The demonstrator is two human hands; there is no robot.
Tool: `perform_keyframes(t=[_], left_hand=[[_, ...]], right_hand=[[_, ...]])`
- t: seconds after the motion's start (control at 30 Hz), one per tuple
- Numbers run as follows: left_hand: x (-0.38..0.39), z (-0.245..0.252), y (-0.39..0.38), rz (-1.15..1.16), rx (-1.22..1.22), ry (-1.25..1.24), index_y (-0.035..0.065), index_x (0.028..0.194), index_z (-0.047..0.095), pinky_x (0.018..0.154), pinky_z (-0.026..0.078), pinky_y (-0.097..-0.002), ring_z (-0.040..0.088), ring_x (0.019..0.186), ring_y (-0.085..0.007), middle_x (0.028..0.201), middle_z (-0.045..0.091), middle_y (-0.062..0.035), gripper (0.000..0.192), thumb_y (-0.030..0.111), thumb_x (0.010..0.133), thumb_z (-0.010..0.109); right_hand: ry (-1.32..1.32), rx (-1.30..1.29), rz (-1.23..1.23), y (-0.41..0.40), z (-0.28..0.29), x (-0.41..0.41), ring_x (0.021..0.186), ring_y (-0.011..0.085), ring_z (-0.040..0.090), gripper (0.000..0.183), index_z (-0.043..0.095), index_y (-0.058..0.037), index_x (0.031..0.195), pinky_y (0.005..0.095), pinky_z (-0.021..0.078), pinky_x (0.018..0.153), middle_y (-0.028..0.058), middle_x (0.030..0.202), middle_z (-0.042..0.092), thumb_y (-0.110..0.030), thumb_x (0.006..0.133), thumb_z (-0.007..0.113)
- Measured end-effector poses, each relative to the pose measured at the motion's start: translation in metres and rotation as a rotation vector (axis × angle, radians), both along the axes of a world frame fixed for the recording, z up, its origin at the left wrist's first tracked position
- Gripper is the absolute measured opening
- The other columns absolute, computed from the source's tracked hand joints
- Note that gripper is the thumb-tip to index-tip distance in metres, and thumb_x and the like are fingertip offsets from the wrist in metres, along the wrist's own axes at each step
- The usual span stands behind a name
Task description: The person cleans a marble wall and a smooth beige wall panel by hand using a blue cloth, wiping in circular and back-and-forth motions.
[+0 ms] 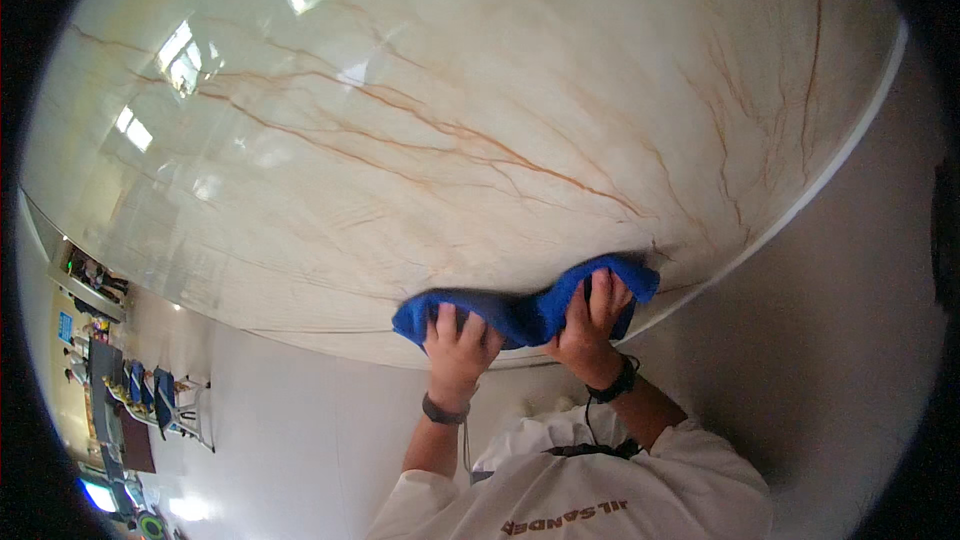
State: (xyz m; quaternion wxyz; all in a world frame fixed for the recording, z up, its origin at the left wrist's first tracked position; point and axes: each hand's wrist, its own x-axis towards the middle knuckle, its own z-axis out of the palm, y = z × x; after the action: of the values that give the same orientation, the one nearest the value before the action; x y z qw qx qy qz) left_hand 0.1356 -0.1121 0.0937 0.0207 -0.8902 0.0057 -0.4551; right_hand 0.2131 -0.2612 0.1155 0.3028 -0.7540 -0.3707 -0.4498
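Observation:
A blue cloth (525, 313) lies bunched against a glossy cream slab with a marble pattern (465, 225), near its lower edge. My left hand (461, 349) grips the left end of the cloth, its fingers pressed into the folds. Further right and slightly higher, my right hand (592, 322) holds the other end. The cloth sags in a fold between the two hands. Its underside, against the slab, is hidden. Rust-brown veins (487, 139) run across the slab above the cloth.
A pale edge strip (847, 154) borders the slab on the right. At the far left stand seats with blue backs (161, 397), a lit screen (97, 495) and small distant people (75, 364). Reflections of windows (180, 60) show at upper left. Pale floor (300, 420) lies below the slab.

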Motion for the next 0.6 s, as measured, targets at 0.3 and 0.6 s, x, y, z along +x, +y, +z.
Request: perform_keyframes(t=[0.3, 0.6], left_hand=[[-0.011, -0.022, 0.011, -0.175, -0.043, 0.085, 0.0079, 0.094, 0.047, 0.074, 0.032, -0.0477, 0.036, 0.095, -0.0357, 0.109, 0.034, -0.0207, 0.04, 0.018, 0.057, 0.058], [-0.004, 0.042, 0.027, -0.106, -0.024, -0.057, 0.0204, 0.091, 0.054, 0.066, 0.034, -0.039, 0.043, 0.081, -0.023, 0.104, 0.042, -0.0045, 0.035, 0.023, 0.057, 0.061]], right_hand=[[0.371, -0.087, 0.102, 0.027, -0.092, -0.024, 0.107, 0.0418, 0.022, 0.069, 0.035, 0.0095, 0.107, 0.0514, 0.0166, 0.086, 0.0274, 0.123, 0.014, -0.051, 0.075, 0.032], [0.064, -0.179, -0.098, 0.026, 0.002, -0.012, 0.105, 0.0413, 0.024, 0.061, 0.036, 0.0064, 0.108, 0.052, 0.0193, 0.084, 0.0234, 0.121, 0.021, -0.04, 0.069, 0.047]])
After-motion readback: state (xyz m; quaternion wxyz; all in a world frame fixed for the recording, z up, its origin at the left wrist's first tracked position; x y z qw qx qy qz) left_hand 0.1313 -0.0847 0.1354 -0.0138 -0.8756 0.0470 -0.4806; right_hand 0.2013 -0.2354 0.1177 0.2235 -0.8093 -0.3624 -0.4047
